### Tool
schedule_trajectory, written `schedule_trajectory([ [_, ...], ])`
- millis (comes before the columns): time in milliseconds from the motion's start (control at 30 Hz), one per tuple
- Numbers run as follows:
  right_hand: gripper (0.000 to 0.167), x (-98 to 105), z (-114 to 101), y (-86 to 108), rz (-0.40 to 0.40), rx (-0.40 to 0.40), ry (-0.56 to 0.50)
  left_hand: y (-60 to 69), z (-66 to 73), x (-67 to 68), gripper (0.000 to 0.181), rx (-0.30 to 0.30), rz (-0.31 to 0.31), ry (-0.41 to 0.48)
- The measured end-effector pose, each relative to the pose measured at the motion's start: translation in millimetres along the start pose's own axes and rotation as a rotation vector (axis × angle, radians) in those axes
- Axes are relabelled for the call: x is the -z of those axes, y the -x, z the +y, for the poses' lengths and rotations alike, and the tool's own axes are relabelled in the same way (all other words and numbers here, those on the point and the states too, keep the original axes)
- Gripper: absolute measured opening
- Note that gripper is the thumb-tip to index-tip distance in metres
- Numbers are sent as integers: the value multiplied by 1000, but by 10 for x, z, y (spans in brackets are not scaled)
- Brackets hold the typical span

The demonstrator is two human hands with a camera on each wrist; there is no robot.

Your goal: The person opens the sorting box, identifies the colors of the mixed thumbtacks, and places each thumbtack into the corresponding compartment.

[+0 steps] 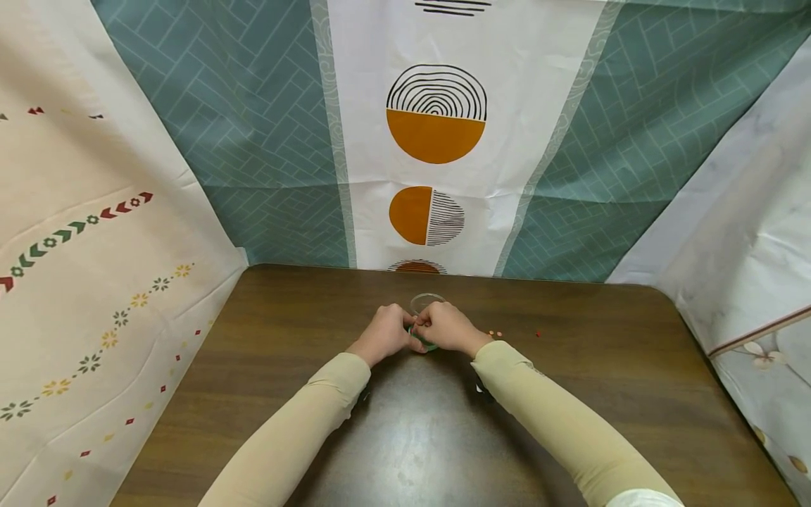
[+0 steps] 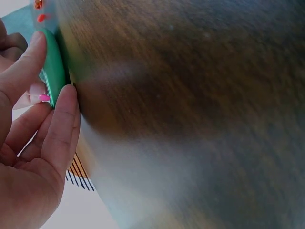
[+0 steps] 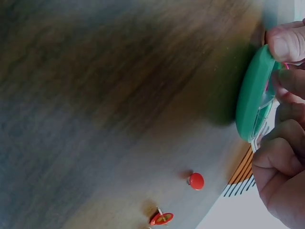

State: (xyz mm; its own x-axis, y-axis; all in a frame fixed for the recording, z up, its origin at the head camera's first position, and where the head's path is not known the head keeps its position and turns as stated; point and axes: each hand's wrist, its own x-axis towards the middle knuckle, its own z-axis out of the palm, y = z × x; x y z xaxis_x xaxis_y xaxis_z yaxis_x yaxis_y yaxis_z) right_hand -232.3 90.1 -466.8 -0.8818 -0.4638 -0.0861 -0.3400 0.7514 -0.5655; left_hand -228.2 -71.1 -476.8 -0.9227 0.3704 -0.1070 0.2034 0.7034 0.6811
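Forearms converge, left hand clamped on green container, right hand curled over it, grip unclear.

Left wrist view: the person's left hand holds a smooth, shallow green container with a rounded rim edge-on, the thumb at its upper end and fingertips at its lower. Fingers of the right hand reach in behind the rim, a small bright-pink piece at one fingertip. A dark brown wood-grain tabletop fills the field; two blurred orange-red pieces appear at upper left.
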Motion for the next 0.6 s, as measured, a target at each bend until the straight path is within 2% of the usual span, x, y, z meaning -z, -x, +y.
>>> schedule_trajectory([
  [200,17,-20,4,-3,-27,-43,-18,-4,-9,-12,31,-7,16,-8],
  [300,17,-14,7,1,-15,-61,-14,-13,-18,-16,33,-10,14,-7],
  [500,18,0,13,12,15,-55,8,-16,-28,-16,36,-3,3,8],
  [600,19,20,22,29,22,-46,-13,-6,-22,-14,38,5,1,12],
])
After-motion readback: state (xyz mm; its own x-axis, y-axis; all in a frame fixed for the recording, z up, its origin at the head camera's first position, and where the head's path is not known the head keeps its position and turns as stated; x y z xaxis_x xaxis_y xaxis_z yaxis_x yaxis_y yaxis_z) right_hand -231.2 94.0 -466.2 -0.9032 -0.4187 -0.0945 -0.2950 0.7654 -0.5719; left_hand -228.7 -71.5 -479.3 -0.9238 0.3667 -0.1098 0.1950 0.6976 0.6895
